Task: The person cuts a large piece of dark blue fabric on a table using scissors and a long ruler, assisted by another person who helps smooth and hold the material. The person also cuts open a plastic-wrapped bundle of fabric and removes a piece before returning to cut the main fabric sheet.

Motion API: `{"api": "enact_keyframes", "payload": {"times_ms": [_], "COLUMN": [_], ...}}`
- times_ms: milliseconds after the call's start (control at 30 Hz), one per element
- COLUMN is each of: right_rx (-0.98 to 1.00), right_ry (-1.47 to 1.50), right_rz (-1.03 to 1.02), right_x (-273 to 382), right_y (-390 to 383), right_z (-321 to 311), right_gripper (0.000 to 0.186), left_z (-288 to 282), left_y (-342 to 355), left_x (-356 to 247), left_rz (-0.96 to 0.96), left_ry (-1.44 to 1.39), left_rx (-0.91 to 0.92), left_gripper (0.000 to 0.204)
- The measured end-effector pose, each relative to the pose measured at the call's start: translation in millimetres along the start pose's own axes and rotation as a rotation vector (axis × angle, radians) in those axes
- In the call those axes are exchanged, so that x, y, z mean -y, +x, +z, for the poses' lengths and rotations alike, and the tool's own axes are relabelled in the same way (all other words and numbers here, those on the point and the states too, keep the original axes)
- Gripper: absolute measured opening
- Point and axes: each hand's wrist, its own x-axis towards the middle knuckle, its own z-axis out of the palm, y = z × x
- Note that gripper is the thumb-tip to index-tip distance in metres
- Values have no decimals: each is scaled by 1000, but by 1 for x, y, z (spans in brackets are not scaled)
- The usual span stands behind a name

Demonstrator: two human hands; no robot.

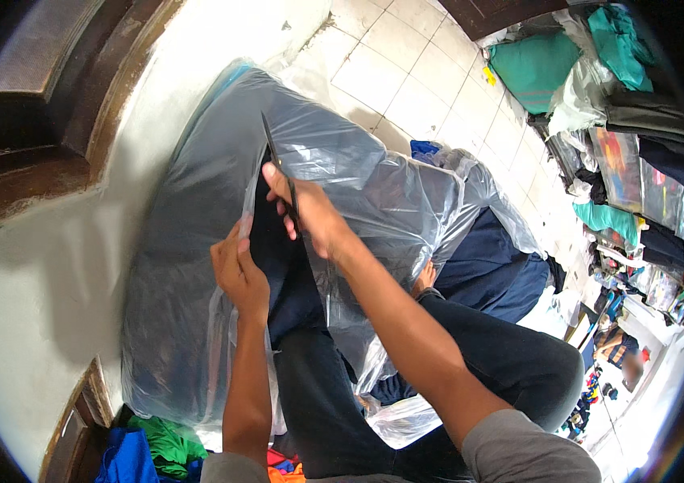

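In my right hand (pixel 300 203) is a pair of scissors (pixel 272 145), its blades pointing away from me at the top of a long slit in a clear plastic sheet (pixel 197 185). My left hand (pixel 241 274) pinches the left edge of that slit, near the scissors. Through the gap shows dark navy fabric (pixel 289 278). The sheet wraps a large, dark, bulky bundle that lies in front of me. Further right, more navy fabric (pixel 491 262) bulges out from under the plastic.
At left stand a pale wall (pixel 52 274) and dark wooden frames. Tiled floor (pixel 406 72) stretches beyond the bundle. Bagged goods and a teal sack (pixel 535 71) pile up at right. Green cloth (pixel 169 443) and blue cloth lie lower left. Another person (pixel 622 354) is far right.
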Motion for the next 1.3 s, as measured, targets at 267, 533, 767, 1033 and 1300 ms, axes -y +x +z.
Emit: {"api": "enact_keyframes", "payload": {"times_ms": [267, 533, 767, 1033, 1300], "right_rx": [-70, -173, -186, -106, 714], "right_ry": [74, -15, -224, -1227, -1424], "right_rz": [-50, -154, -363, -343, 346], "right_x": [38, 59, 100, 85, 35], "right_y": [64, 112, 85, -1, -112], "right_z": [17, 7, -14, -80, -43], "right_gripper": [83, 78, 66, 82, 102], "left_z": [-48, -101, -134, -99, -117], "left_y": [-1, 7, 36, -137, -243], "left_x": [-20, -2, 67, 51, 19], "left_rz": [-311, -423, -406, -452, -731], "left_ry": [-324, -256, -102, 302, 4], "left_rx": [-171, -290, -331, -92, -279], "left_gripper": [52, 63, 56, 70, 41]}}
